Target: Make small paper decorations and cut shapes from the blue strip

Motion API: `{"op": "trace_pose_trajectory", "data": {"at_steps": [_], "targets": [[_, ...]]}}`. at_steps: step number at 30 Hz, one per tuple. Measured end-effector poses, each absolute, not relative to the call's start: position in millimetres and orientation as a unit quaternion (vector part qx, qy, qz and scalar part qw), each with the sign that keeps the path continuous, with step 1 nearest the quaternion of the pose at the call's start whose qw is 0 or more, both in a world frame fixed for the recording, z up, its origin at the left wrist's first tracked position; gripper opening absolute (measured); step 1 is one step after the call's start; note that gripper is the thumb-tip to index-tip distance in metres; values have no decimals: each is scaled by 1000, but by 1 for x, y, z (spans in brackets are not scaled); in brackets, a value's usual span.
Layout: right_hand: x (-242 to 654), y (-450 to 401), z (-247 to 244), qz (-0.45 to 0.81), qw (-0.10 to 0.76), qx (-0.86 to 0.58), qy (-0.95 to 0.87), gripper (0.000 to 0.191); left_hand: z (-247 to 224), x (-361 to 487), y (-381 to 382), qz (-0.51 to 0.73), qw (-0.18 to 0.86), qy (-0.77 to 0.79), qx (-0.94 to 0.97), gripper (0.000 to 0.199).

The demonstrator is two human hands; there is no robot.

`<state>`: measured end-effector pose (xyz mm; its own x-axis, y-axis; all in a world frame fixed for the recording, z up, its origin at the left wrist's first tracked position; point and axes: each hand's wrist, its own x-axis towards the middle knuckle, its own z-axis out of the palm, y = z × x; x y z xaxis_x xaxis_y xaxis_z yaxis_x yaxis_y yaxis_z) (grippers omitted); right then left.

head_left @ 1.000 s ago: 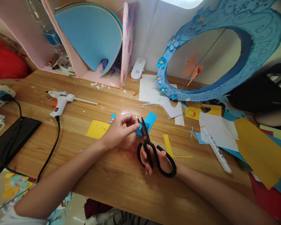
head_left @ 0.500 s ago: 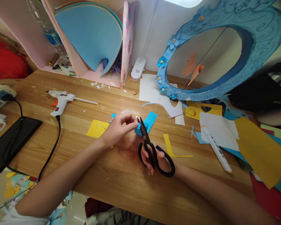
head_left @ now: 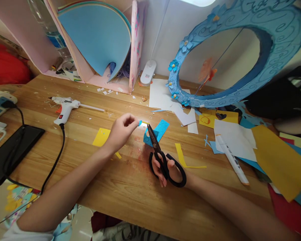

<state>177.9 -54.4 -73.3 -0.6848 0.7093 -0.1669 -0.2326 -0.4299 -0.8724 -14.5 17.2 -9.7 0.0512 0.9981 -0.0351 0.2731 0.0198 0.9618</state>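
Observation:
Pinched between thumb and fingers of my left hand (head_left: 124, 130) is a tiny blue paper piece (head_left: 140, 123). My right hand (head_left: 167, 169) has its fingers through the handles of the black scissors (head_left: 155, 142), whose blades look nearly closed and point up and left. Behind and under the blades lie blue paper strips (head_left: 162, 130) with drawn outlines. A thin yellow strip (head_left: 145, 122) is near the scissor tips. Partly behind my left hand is a yellow paper (head_left: 100, 137).
A white glue gun (head_left: 67, 108) and a black phone-like slab (head_left: 17, 150) lie at left. Behind stand a pink shelf (head_left: 110, 84) and a blue decorated ring (head_left: 225, 100). At right are a white marker (head_left: 232, 160), a yellow sheet (head_left: 281, 157) and paper scraps.
My left hand has moved left and slightly up, away from the scissors, with the small blue piece. The scissors have barely shifted, and their blades are closer together.

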Motion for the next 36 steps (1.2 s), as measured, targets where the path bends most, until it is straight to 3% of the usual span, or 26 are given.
{"op": "trace_pose_trajectory", "data": {"at_steps": [3, 8, 12, 22, 36], "targets": [[178, -54, -73, 806, 289, -270, -440, 66, -13, -17, 21, 406, 384, 587, 586, 21], [176, -51, -76, 817, 307, -257, -415, 66, -6, -13, 16, 318, 559, 433, 632, 27], [173, -48, -74, 827, 308, -253, -395, 68, -10, -7, 11, 264, 605, 385, 645, 22], [174, -44, -62, 811, 346, -261, -393, 71, -12, -5, 12, 379, 548, 474, 576, 27], [173, -48, -67, 797, 350, -266, -413, 67, -16, 3, 4, 334, 552, 473, 600, 25]]}}
